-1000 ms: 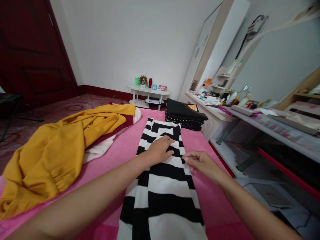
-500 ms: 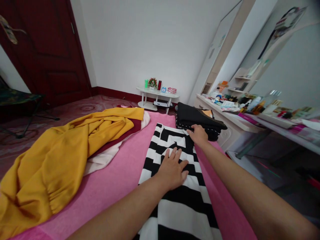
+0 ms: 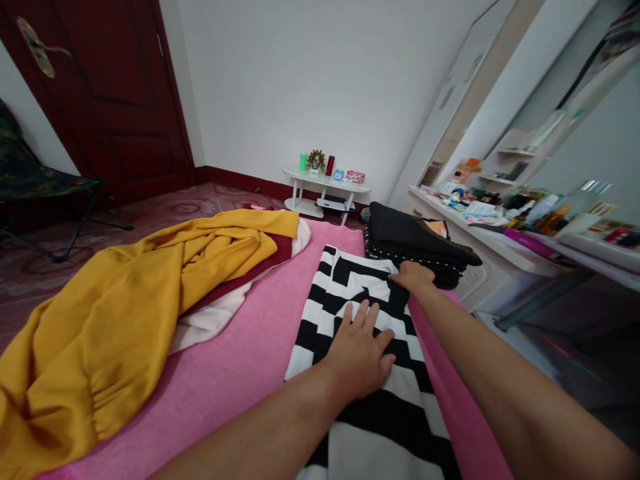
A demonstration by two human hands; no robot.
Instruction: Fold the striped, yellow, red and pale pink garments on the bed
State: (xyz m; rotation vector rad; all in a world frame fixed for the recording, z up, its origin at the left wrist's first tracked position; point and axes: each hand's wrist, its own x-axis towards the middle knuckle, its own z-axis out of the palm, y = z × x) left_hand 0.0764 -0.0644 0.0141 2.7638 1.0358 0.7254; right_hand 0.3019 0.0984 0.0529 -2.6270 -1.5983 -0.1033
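Note:
A black-and-white striped garment lies folded into a long strip on the pink bed cover. My left hand rests flat on its upper middle, fingers spread and holding nothing. At the garment's far right corner, my right hand has its fingers curled in and pinches the edge; the fingertips are partly hidden. Just beyond that hand sits a stack of folded black clothes, close to the garment's far end.
Left of the garment lies a loose heap of clothes, with a yellow garment on top of maroon and pale pink ones. A dressing table crowded with bottles runs along the right. Beyond the bed stand a low white table and a folding chair.
My right hand's fingers have curled in at the garment's far corner. My left hand stays flat on the fabric. The whole view has shifted a little.

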